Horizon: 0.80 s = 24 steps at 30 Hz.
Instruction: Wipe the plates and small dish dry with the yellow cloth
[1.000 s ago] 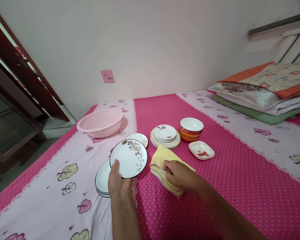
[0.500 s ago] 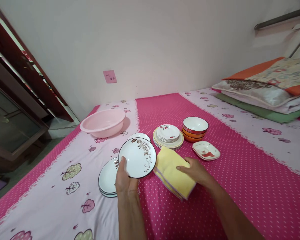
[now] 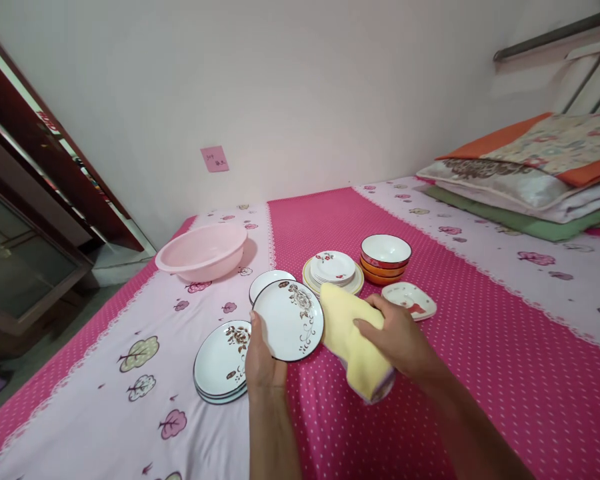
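Note:
My left hand (image 3: 261, 360) grips the near rim of a white plate (image 3: 290, 319) with a dark rim and a brown flower pattern, held tilted above the bed. My right hand (image 3: 400, 340) is closed on a folded yellow cloth (image 3: 350, 340), lifted off the pink sheet and touching the plate's right edge. Just left of my left hand lies a stack of matching plates (image 3: 220, 360). Another white plate (image 3: 266, 281) lies behind the held one.
A pink plastic basin (image 3: 201, 251) sits at the back left. Behind the cloth are a stack of small plates (image 3: 333, 272), stacked orange and red bowls (image 3: 385, 258) and a small square dish (image 3: 410, 300). Folded bedding (image 3: 525, 180) lies at the right. A dark cabinet (image 3: 25, 220) stands left.
My right hand has picked the yellow cloth up off the bed and brought it to the plate's edge. My left hand has moved the plate slightly right, uncovering the stack below.

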Motion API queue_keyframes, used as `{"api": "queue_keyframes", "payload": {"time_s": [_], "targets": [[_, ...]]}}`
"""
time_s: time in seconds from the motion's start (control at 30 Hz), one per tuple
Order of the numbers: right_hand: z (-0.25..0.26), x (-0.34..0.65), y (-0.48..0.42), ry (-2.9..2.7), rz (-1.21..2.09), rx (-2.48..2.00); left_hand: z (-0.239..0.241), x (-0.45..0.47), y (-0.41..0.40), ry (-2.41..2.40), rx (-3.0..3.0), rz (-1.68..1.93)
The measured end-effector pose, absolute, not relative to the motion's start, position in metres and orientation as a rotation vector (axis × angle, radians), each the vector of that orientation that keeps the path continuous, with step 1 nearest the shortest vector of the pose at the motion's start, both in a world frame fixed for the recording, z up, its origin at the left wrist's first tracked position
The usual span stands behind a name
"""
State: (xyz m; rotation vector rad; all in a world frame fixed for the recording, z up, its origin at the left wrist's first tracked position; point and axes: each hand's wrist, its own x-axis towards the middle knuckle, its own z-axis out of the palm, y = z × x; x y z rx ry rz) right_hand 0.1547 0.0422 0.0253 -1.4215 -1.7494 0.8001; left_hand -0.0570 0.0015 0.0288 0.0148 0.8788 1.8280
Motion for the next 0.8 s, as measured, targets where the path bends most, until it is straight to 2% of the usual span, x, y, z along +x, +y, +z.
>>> {"api": "queue_keyframes", "payload": {"time_s": [0.2,0.33,0.6,0.8], "targets": [[0.032,0.113,0.022,-1.583,1.075,-1.147,0.023,-0.034,0.008,0.687,0.101,1.675],[0.029,0.098,0.013,-1.658,1.197,-0.991,0.023,-0.026,0.008,0.738,0.088,1.532],[0.011,0.092,0.008,-2.205,0.711,-0.750,0.027,-0.030,0.008,0.655,0.033,1.488],[0.008,0.088,0.011,-2.268,0.459,-0.807,0.028,-0.026,0.009,0.667,0.002,1.546]]}}
